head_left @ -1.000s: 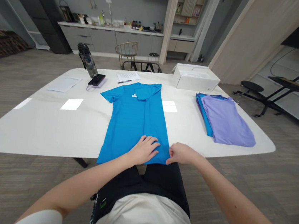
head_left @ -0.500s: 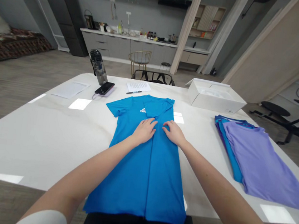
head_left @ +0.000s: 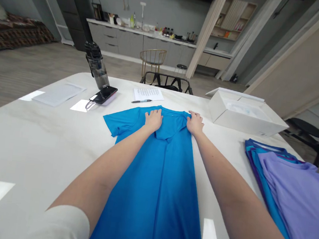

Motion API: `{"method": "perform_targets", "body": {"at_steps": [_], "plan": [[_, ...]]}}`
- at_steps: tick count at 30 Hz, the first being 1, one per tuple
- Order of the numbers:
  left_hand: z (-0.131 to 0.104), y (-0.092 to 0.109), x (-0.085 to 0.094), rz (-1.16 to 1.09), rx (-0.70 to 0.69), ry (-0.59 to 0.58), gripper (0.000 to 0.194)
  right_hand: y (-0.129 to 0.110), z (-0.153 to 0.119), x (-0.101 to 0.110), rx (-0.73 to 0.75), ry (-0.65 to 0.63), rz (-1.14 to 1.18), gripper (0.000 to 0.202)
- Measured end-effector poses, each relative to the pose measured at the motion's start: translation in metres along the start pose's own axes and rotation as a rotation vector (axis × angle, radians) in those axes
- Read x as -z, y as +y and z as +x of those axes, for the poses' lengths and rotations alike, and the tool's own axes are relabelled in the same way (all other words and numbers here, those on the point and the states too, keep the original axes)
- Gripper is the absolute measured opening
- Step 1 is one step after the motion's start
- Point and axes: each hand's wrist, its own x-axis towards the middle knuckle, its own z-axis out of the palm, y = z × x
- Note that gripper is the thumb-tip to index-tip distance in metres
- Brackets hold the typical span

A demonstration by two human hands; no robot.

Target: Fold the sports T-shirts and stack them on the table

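Observation:
A blue T-shirt [head_left: 147, 179] lies on the white table with its left sleeve spread out and its right side folded inward, a fold edge running down the front. My left hand [head_left: 153, 120] rests on the shirt beside the neckline, its fingers curved and slightly apart over the fabric. At the shirt's upper right corner, by the shoulder, my right hand [head_left: 195, 123] touches the fabric with its fingers apart.
Folded purple and blue shirts [head_left: 292, 188] lie at the right, below an open white box [head_left: 243, 113]. A bottle [head_left: 98, 66], a phone [head_left: 104, 95], paper sheets [head_left: 60, 93] and a pen [head_left: 141, 101] sit toward the far side of the table [head_left: 29, 147].
Both hands have moved forward from the shirt's chest to its neckline and shoulder. The view has come closer and tilted, and the collar now lies more open.

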Motion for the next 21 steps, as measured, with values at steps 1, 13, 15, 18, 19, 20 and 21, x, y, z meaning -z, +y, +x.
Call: {"method": "perform_targets", "body": {"at_steps": [1, 13, 15, 18, 19, 20, 21], "plan": [[0.006, -0.003, -0.002, 0.008, 0.011, -0.010, 0.040, 0.003, 0.009, -0.003, -0.008, -0.018, 0.003, 0.045], [0.013, -0.033, 0.004, -0.076, 0.069, -0.001, 0.031, 0.004, 0.032, -0.021, 0.116, 0.054, -0.012, 0.031], [0.009, -0.047, 0.010, 0.009, 0.089, 0.027, 0.032, -0.002, 0.027, -0.021, 0.116, 0.084, -0.082, 0.034], [0.002, -0.079, 0.021, 0.128, 0.117, 0.064, 0.034, -0.024, 0.022, -0.020, 0.170, 0.188, -0.143, 0.037], [-0.001, -0.091, 0.026, 0.157, 0.141, 0.056, 0.035, -0.037, 0.020, -0.020, 0.202, 0.190, -0.139, 0.036], [-0.003, -0.103, 0.030, 0.180, 0.168, 0.042, 0.036, -0.051, 0.019, -0.021, 0.245, 0.159, -0.121, 0.036], [-0.006, -0.114, 0.034, 0.200, 0.194, 0.028, 0.037, -0.068, 0.018, -0.023, 0.301, 0.103, -0.092, 0.035]]}}
